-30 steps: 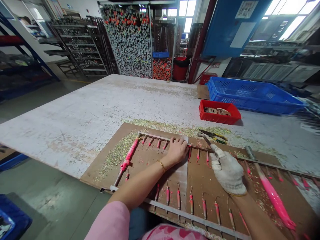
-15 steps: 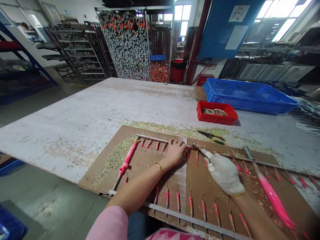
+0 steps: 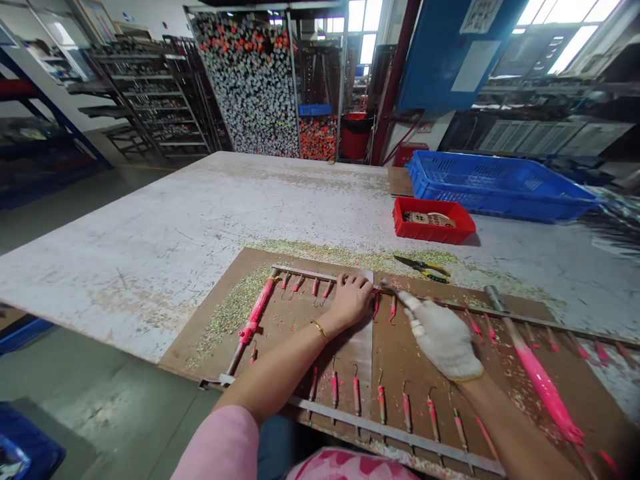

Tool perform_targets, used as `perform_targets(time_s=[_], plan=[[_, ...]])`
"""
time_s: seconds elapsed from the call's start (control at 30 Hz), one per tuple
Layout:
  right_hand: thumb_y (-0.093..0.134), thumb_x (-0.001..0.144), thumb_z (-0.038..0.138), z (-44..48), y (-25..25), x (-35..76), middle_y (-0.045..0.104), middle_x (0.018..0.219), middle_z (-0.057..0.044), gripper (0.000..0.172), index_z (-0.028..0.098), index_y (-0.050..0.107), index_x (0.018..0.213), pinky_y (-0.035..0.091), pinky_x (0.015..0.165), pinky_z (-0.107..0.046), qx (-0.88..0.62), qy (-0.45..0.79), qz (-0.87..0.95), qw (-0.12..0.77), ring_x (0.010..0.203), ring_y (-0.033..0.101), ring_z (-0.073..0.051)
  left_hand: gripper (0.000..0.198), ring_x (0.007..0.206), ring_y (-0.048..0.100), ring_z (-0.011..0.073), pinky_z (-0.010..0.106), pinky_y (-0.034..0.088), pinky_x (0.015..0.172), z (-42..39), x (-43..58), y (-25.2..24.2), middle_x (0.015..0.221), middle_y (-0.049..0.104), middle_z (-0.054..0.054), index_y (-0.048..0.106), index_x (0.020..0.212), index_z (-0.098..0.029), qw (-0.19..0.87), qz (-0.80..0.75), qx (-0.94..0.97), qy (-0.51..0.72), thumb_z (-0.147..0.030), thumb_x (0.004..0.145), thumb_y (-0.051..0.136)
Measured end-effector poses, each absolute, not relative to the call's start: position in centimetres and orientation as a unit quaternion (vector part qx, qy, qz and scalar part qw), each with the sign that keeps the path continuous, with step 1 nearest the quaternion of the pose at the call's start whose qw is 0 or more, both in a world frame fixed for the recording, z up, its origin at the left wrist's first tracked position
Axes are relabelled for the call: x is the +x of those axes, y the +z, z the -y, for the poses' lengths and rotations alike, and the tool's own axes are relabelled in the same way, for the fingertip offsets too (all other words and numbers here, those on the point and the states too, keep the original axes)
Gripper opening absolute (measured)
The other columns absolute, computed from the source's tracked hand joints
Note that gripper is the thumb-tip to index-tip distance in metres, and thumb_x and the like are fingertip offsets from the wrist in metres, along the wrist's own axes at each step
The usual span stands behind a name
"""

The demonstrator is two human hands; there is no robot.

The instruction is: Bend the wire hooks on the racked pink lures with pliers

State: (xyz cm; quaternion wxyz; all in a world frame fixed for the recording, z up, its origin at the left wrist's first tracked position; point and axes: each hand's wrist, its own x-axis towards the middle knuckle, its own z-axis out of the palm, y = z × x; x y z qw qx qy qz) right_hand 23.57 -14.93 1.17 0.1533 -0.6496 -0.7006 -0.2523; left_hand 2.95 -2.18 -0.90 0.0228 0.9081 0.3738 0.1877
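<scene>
Pink-coated hooks [image 3: 356, 393] on metal bars [image 3: 395, 430], pliers [image 3: 421, 269] beyond, red tray [image 3: 433, 233], blue crate [image 3: 500, 192]

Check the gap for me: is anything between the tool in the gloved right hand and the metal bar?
Nothing visible. The tip of the slim metal tool in the gloved right hand seems to reach the metal bar. The bare left hand lies on the bar just left of it, and pink-coated hooks hang below.

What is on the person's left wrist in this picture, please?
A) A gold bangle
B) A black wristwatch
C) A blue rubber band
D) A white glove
A. A gold bangle circles the wrist behind the bare left hand; the white knit glove is on the right hand.
</scene>
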Motion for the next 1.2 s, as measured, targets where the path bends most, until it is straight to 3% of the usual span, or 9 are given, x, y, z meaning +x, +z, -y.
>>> perform_targets(time_s=[0.07, 0.2, 0.37, 0.5, 0.67, 0.83, 0.97, 1.13, 1.2], plan=[[0.048, 0.103, 0.027, 14.81, 1.21, 23.54, 0.064, 0.076, -0.002, 0.039, 0.025, 0.069, 0.136, 0.031, 0.063, -0.032, -0.638, -0.24, 0.719, 0.133, 0.065, 0.052, -0.016, 0.019, 0.112, 0.062, 0.0246, 0.052, 0.034, 0.112, 2.15, 2.99, -1.01, 0.115, 0.071, 0.007, 0.065, 0.108, -0.022, 0.026, -0.373, 0.907, 0.192, -0.033, 0.107, 0.05], [0.05, 0.105, 0.034, 14.79, 1.2, 23.5, 0.067, 0.082, -0.004, 0.04, 0.021, 0.067, 0.139, 0.037, 0.068, -0.03, -0.675, -0.278, 0.648, 0.217, 0.073, 0.058, -0.017, 0.017, 0.112, 0.063, 0.0248, 0.054, 0.033, 0.113, 2.12, 3.04, -1.14, 0.115, 0.072, 0.006, 0.065, 0.107, -0.022, 0.032, -0.37, 0.908, 0.193, -0.033, 0.107, 0.051], [0.047, 0.104, 0.029, 14.85, 1.02, 23.5, 0.068, 0.078, -0.001, 0.039, 0.026, 0.068, 0.137, 0.035, 0.063, -0.03, -0.65, -0.221, 0.709, 0.163, 0.065, 0.056, -0.016, 0.019, 0.111, 0.063, 0.0234, 0.051, 0.033, 0.113, 2.02, 3.02, -1.28, 0.113, 0.072, 0.007, 0.065, 0.107, -0.021, 0.035, -0.377, 0.903, 0.202, -0.033, 0.108, 0.05], [0.047, 0.104, 0.03, 14.98, 1.24, 23.55, 0.073, 0.094, -0.006, 0.042, 0.021, 0.064, 0.142, 0.043, 0.072, -0.029, -0.668, -0.217, 0.659, 0.27, 0.079, 0.064, -0.018, 0.018, 0.11, 0.064, 0.023, 0.051, 0.033, 0.113, 1.93, 3.05, -1.51, 0.111, 0.072, 0.006, 0.065, 0.106, -0.022, 0.038, -0.375, 0.903, 0.207, -0.031, 0.108, 0.05], [0.045, 0.104, 0.03, 14.99, 1.15, 23.48, 0.07, 0.082, -0.003, 0.04, 0.026, 0.068, 0.136, 0.037, 0.062, -0.03, -0.659, -0.199, 0.705, 0.173, 0.067, 0.058, -0.017, 0.019, 0.111, 0.062, 0.0244, 0.052, 0.033, 0.112, 2.07, 3.08, -1.43, 0.115, 0.071, 0.007, 0.065, 0.107, -0.022, 0.017, -0.371, 0.907, 0.2, -0.033, 0.108, 0.05], [0.048, 0.104, 0.034, 15.42, 1.27, 23.72, 0.072, 0.086, -0.006, 0.041, 0.021, 0.068, 0.137, 0.042, 0.071, -0.03, -0.677, -0.251, 0.644, 0.253, 0.075, 0.062, -0.018, 0.018, 0.114, 0.06, 0.0258, 0.054, 0.032, 0.113, 2.29, 3.17, -1.05, 0.117, 0.071, 0.007, 0.065, 0.11, -0.022, 0.021, -0.373, 0.91, 0.183, -0.031, 0.107, 0.05], [0.047, 0.104, 0.029, 15.44, 1.42, 23.78, 0.069, 0.078, -0.002, 0.039, 0.026, 0.07, 0.136, 0.036, 0.061, -0.031, -0.655, -0.225, 0.7, 0.174, 0.064, 0.058, -0.016, 0.021, 0.113, 0.059, 0.0262, 0.053, 0.033, 0.111, 2.37, 3.17, -0.73, 0.117, 0.07, 0.009, 0.065, 0.111, -0.021, 0.021, -0.374, 0.911, 0.174, -0.032, 0.108, 0.047], [0.05, 0.104, 0.032, 15.42, 1.54, 23.52, 0.073, 0.088, -0.006, 0.04, 0.022, 0.069, 0.137, 0.043, 0.07, -0.03, -0.674, -0.254, 0.649, 0.244, 0.077, 0.064, -0.018, 0.023, 0.112, 0.06, 0.0268, 0.054, 0.033, 0.111, 2.37, 3.2, -0.75, 0.115, 0.07, 0.009, 0.065, 0.112, -0.022, 0.018, -0.372, 0.912, 0.17, -0.033, 0.108, 0.046], [0.049, 0.103, 0.028, 15.43, 1.6, 23.44, 0.071, 0.083, -0.004, 0.04, 0.024, 0.069, 0.137, 0.041, 0.065, -0.03, -0.658, -0.243, 0.681, 0.212, 0.071, 0.062, -0.018, 0.023, 0.113, 0.06, 0.0264, 0.053, 0.032, 0.111, 2.36, 3.2, -0.8, 0.116, 0.07, 0.009, 0.065, 0.112, -0.022, 0.015, -0.377, 0.91, 0.171, -0.033, 0.108, 0.046]])
